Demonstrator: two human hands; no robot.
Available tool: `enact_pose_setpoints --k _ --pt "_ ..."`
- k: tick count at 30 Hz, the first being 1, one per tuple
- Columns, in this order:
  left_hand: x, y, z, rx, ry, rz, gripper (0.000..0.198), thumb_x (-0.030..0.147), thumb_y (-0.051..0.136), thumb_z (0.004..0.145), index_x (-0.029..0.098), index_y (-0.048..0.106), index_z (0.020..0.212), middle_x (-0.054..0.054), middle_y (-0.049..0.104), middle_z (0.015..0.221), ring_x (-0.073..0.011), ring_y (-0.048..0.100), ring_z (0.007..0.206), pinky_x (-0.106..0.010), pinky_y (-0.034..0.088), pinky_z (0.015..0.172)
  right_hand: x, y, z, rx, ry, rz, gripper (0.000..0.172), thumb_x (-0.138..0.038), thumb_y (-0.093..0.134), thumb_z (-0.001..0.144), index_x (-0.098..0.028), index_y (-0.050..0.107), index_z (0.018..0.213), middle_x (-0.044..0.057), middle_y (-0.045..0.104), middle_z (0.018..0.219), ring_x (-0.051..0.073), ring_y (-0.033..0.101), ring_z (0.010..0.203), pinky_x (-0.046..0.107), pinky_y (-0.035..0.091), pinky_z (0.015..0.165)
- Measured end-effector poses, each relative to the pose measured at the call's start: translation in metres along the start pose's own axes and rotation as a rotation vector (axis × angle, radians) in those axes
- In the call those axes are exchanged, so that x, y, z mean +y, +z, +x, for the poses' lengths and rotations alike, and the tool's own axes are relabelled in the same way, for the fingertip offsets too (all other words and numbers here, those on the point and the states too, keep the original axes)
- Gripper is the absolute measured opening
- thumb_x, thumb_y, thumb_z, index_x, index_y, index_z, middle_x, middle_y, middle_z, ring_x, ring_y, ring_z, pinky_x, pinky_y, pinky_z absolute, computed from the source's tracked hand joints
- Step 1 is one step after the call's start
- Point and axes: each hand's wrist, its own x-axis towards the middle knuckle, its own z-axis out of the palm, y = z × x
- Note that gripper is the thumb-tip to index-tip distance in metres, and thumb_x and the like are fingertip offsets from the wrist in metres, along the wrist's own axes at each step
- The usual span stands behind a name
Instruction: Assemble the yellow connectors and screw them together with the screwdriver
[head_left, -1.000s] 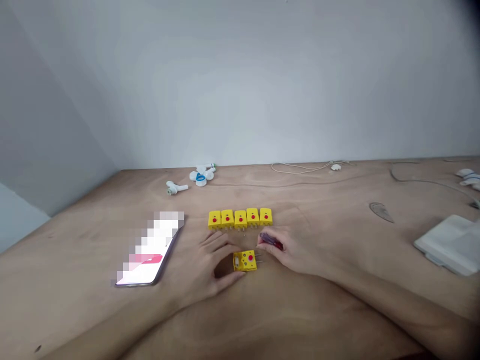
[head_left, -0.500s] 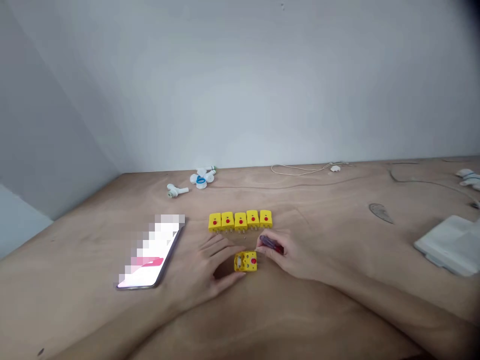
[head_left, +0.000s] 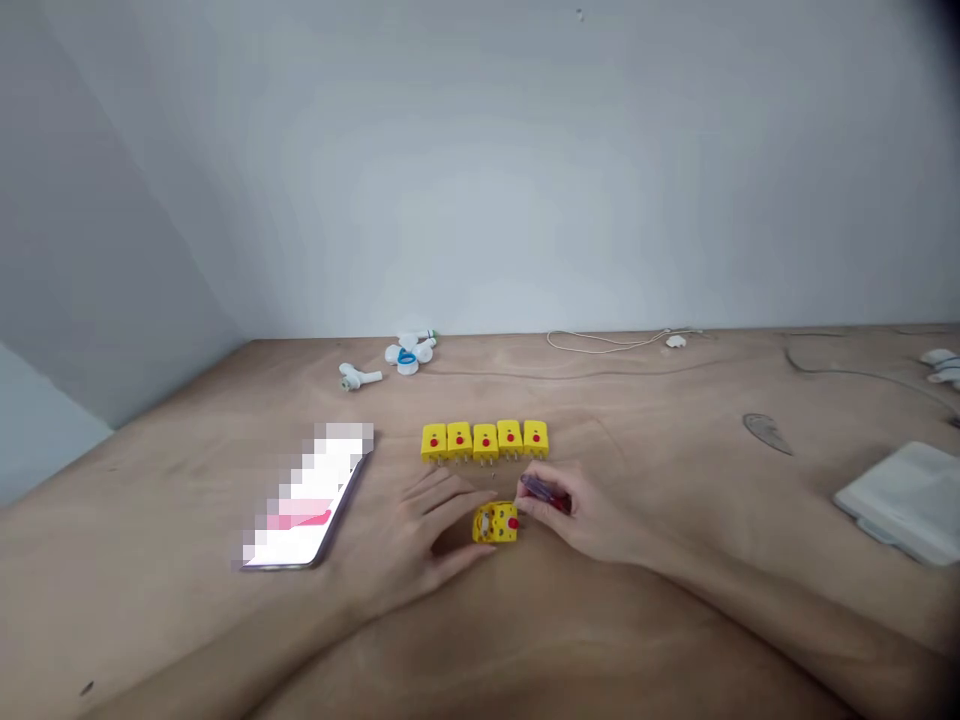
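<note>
Your left hand (head_left: 412,540) holds a yellow thermocouple connector (head_left: 495,522) on the plywood tabletop (head_left: 645,395), fingers and thumb spread around either side of it. Your right hand (head_left: 581,510) pinches a small red-handled screwdriver (head_left: 541,492) between fingertips, right against the connector; its tip is too small to make out. The work in hand is on this one piece. Just beyond stand five matching connectors (head_left: 484,442) in a row, then a pixelated phone (head_left: 307,500), white earbuds (head_left: 409,352) and, off to the right, a flat white case (head_left: 900,503).

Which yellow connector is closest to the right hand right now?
The loose yellow connector between the left hand and the right hand, which holds a dark red tool; it sits apart from the row of five connectors beyond it.
</note>
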Motion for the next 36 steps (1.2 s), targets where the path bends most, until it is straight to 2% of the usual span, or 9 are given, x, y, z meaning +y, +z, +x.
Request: enact_pose_setpoints --k 12,18,27,32,36 --pt "-0.002 0.001 0.001 0.026 -0.022 -0.027 0.040 0.045 0.064 0.098 0.024 0.064 0.132 -0.008 0.073 0.123 -0.0269 0.068 0.114 -0.044 0.056 0.102 -0.003 0.004 0.002 0.023 0.006 -0.016 0.024 -0.039 0.059 0.099 -0.019 0.060 0.085 -0.003 0.059 0.074 0.013 0.052 0.065 0.025 0.038 0.060" --pt "-0.004 0.001 0.001 -0.025 -0.071 -0.047 0.041 0.048 0.064 0.098 0.027 0.064 0.133 -0.007 0.071 0.128 -0.0275 0.067 0.117 -0.045 0.055 0.104 -0.003 0.007 0.005 0.034 0.069 0.062 0.023 -0.038 0.065 0.095 -0.020 0.060 0.082 -0.003 0.060 0.074 0.013 0.053 0.067 0.025 0.038 0.061" --pt "-0.007 0.007 0.001 -0.053 -0.085 -0.068 0.041 0.049 0.065 0.096 0.026 0.067 0.130 -0.007 0.074 0.121 -0.0283 0.067 0.115 -0.047 0.052 0.105 -0.003 0.007 0.008 0.034 0.090 0.157 0.022 -0.038 0.066 0.093 -0.019 0.062 0.083 -0.002 0.061 0.075 0.014 0.054 0.068 0.026 0.040 0.061" --pt "-0.008 0.009 0.002 -0.081 -0.096 -0.080 0.037 0.044 0.069 0.095 0.025 0.067 0.126 -0.007 0.073 0.121 -0.0282 0.066 0.115 -0.047 0.051 0.105 0.000 0.006 0.008 0.098 0.101 0.205 0.033 -0.047 0.061 0.096 -0.018 0.062 0.080 -0.003 0.052 0.068 0.013 0.046 0.061 0.026 0.035 0.057" --pt "-0.005 0.006 0.004 -0.103 -0.121 -0.069 0.036 0.041 0.071 0.094 0.026 0.067 0.126 -0.006 0.071 0.125 -0.0276 0.065 0.115 -0.045 0.052 0.103 0.002 0.002 0.008 0.152 0.110 0.270 0.039 -0.052 0.055 0.099 -0.017 0.068 0.088 -0.001 0.058 0.071 0.013 0.049 0.062 0.026 0.039 0.057"
